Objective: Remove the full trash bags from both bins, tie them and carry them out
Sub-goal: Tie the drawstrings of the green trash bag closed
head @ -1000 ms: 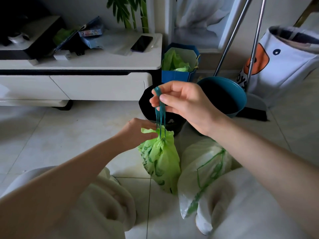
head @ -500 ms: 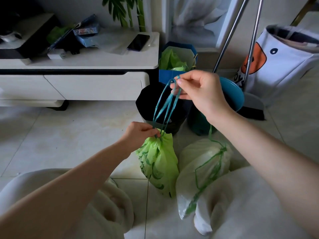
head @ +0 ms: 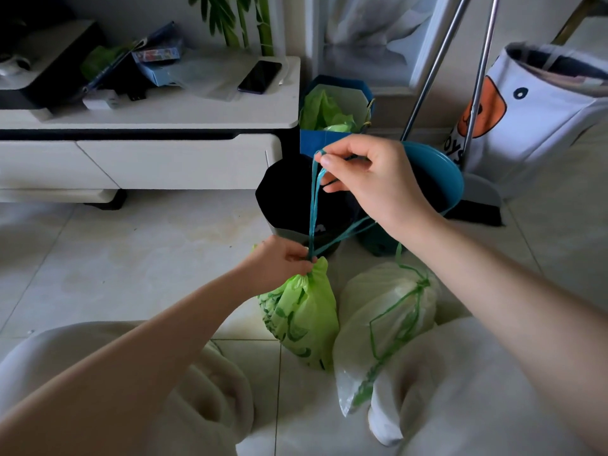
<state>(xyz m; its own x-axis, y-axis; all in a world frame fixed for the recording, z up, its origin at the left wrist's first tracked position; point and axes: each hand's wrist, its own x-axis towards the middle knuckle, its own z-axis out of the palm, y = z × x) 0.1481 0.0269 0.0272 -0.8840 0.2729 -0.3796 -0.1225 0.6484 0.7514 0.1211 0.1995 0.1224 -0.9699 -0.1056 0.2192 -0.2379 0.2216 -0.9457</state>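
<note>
Green trash bag [head: 301, 319], on the near floor: left hand [head: 279, 261] pinches its gathered neck; right hand [head: 371, 182] grips the teal drawstring [head: 314, 205]. Soft, seemingly light; best lifted by the drawstring.

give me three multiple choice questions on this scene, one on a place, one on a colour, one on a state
1. Where is the phone?
A. on the floor
B. on the white cabinet
C. in the blue bin

2. What colour is the bag being tied?
A. bright green
B. red
C. black

3. What is the left hand doing?
A. resting open on the floor
B. pinching the green bag's neck
C. holding the broom

Answers:
1. B: the phone lies on top of the cabinet.
2. A: the green bag hangs from teal strings pulled up by the right hand.
3. B: the left hand is closed on the gathered neck, beside the white bag.
</note>
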